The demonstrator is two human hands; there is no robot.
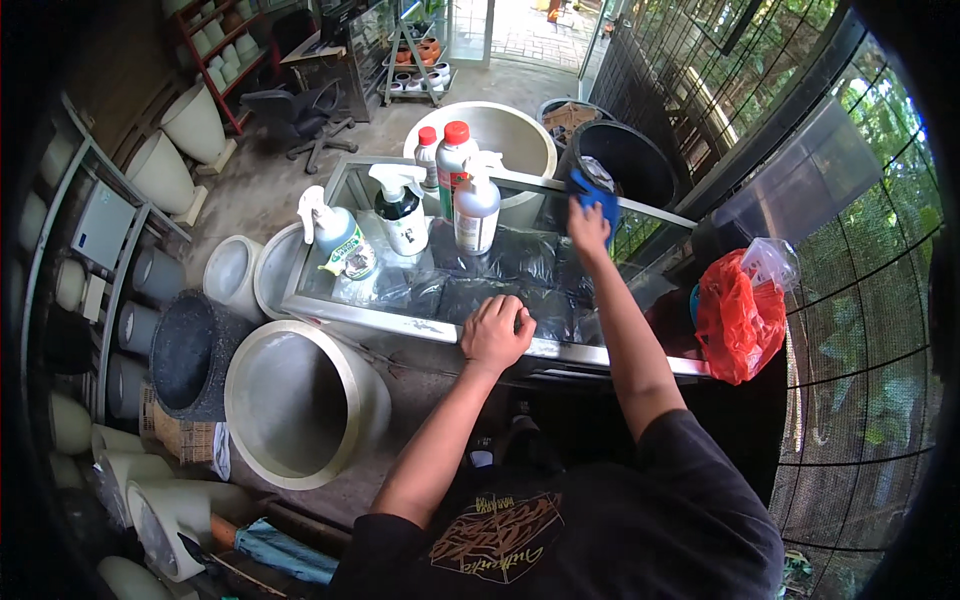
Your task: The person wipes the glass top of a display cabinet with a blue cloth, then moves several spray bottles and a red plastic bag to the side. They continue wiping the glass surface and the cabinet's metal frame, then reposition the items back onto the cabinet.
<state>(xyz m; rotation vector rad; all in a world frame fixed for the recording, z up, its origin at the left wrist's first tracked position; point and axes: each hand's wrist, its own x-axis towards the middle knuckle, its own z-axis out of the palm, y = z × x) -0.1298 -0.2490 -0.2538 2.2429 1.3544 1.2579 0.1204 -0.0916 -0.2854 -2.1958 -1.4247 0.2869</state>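
Note:
In front of me stands a glass-topped case with a silver metal frame [400, 325]; black plastic-wrapped packs [505, 300] show through the glass. My left hand [497, 333] is closed with its fingers curled over the near metal edge. Reaching to the far right of the top, my right hand [590, 222] grips a blue cloth [600, 202] against the glass. On the left half of the glass are three spray bottles: a bluish one [342, 240], a dark one with a white label [402, 212] and a pale one [476, 212]. Behind them are two red-capped bottles [457, 160].
A red plastic bag [738, 315] hangs over the right end. Beyond the case are a large cream pot [425, 122] and a black tub [640, 150]. A big round pot [365, 400] and a dark planter [195, 350] stand at left. Wire mesh [850, 390] lines the right.

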